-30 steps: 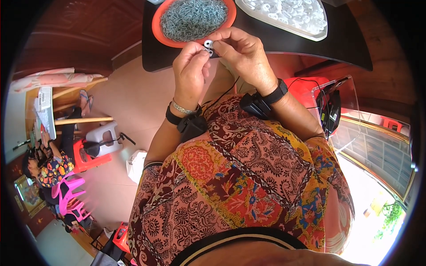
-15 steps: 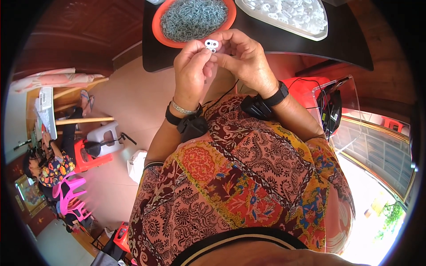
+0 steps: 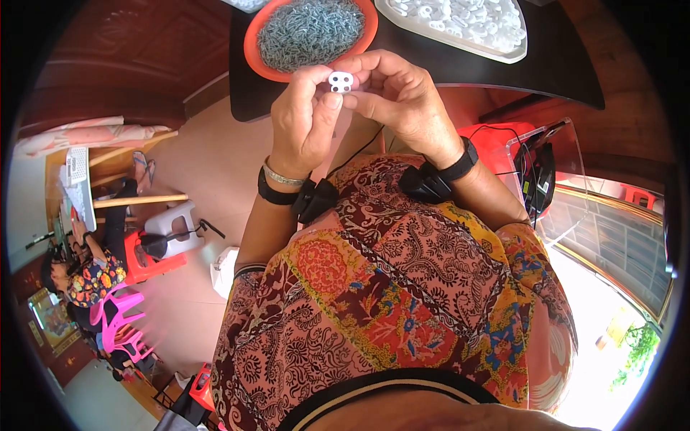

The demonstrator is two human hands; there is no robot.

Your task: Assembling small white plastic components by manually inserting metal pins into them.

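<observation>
Between my two hands, just in front of the table edge, is a pair of small white plastic clips (image 3: 341,82), rounded pieces with dark holes, one above the other. My left hand (image 3: 303,118) pinches them from the left with thumb and bent fingers. From the other side, my right hand (image 3: 399,100) grips them with thumb and index finger, its other fingers curled behind. Beyond the hands stands an orange bowl (image 3: 251,52) heaped with grey metal screws (image 3: 309,34). To its right, a white tray (image 3: 460,48) holds many loose white plastic pieces (image 3: 467,18).
The dark table (image 3: 532,77) curves across the front. A red stool (image 3: 496,133) and a clear plastic box (image 3: 568,169) with black things stand at my right. On the left are a grey stool (image 3: 176,230), pink chairs (image 3: 118,316) and a seated person (image 3: 93,276).
The lower clip, partly covered by fingers before, now shows fully beneath the upper one. My left hand has shifted slightly left and its thumb stands more upright.
</observation>
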